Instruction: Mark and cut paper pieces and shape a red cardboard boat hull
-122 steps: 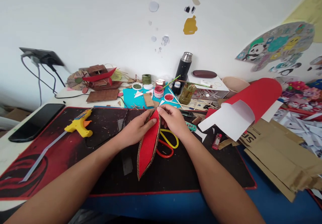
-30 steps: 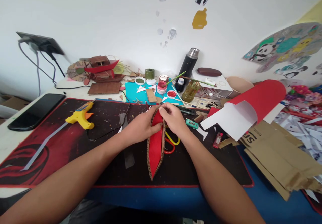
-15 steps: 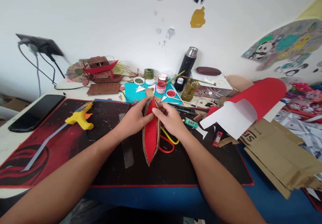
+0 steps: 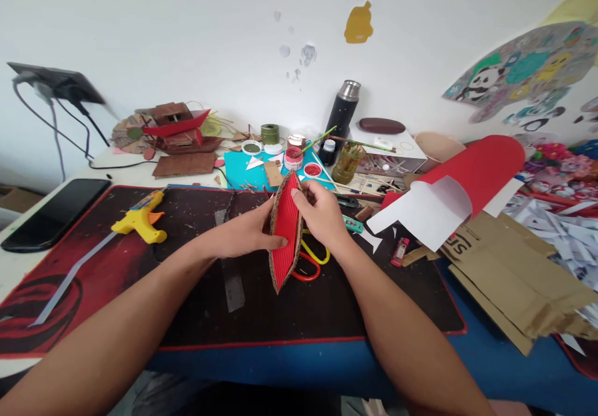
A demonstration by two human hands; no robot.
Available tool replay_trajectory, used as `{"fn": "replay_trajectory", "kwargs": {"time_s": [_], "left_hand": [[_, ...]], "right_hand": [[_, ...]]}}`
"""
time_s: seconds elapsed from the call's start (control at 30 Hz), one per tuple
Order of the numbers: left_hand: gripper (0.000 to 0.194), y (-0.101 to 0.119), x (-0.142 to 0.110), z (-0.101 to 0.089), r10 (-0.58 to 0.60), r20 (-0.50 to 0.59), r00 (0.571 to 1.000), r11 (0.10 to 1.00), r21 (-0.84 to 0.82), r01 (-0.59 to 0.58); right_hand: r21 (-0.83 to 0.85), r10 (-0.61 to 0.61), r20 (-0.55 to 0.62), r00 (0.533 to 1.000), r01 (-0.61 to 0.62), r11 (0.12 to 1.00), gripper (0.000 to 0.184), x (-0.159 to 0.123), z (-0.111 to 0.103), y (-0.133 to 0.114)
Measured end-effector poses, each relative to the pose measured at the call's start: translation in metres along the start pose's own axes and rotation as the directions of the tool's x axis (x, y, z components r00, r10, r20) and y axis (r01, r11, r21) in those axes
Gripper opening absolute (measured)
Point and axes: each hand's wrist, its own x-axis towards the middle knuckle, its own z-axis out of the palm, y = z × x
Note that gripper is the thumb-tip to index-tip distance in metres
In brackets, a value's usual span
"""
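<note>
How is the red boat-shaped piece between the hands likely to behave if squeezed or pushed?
The red boat-shaped piece is probably light, since its edge shows corrugated cardboard. Its walls may flex or crease under a squeeze, as they look thin. Set down and pushed, it might tip sideways, given its narrow shape.

On the mat [image 4: 327, 316] before you, scissors [image 4: 307, 278] lie partly behind the piece [image 4: 285, 220] in your hands [image 4: 324, 217], the glue gun [image 4: 139, 223] left, the lighter [image 4: 400, 252] right; the flask [image 4: 342, 116] is beyond.

Matt, ridged boat-shaped piece [image 4: 286, 220] with rough corrugated-cardboard edges [image 4: 298, 248]
</note>
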Motion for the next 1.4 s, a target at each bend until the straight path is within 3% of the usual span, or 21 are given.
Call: {"fn": "replay_trajectory", "kwargs": {"time_s": [0.33, 0.5, 0.77, 0.93, 1.13, 1.4], "left_hand": [[0.097, 0.0034, 0.0025, 0.0025, 0.033, -0.053, 0.998, 0.997, 0.076, -0.029], [0.094, 0.0038, 0.004, 0.0046, 0.023, -0.115, 0.993, 1.0, 0.014, -0.022], [0.077, 0.0056, 0.0031, 0.0082, 0.049, -0.087, 0.995, 0.997, -0.053, -0.054], [0.078, 0.0046, 0.0031, 0.0073, 0.047, -0.099, 0.994, 0.997, -0.054, -0.053], [0.074, -0.0002, 0.0045, 0.0029, 0.049, -0.224, 0.973, 0.999, -0.006, -0.051], [0.082, 0.0061, 0.0033, 0.0055, 0.044, -0.174, 0.984, 0.996, -0.067, -0.057]], "right_hand": [[0.031, 0.009, 0.05, 0.999, -0.011, 0.999, 0.02, 0.0002, 0.0007, 0.0027], [0.11, -0.03, 0.121, 0.992, 0.016, 0.994, 0.023, -0.0013, 0.0042, 0.0015], [0.005, 0.024, 0.049, 0.999, -0.024, 1.0, 0.017, -0.0004, 0.001, -0.0003], [0.098, 0.026, 0.076, 0.997, -0.033, 0.995, 0.015, -0.0007, 0.0009, -0.001], [0.255, 0.073, 0.211, 0.975, -0.126, 0.959, 0.025, -0.0028, 0.0038, -0.0044], [0.257, 0.1, 0.18, 0.978, -0.145, 0.956, 0.028, -0.0012, 0.0034, -0.0059]]}}
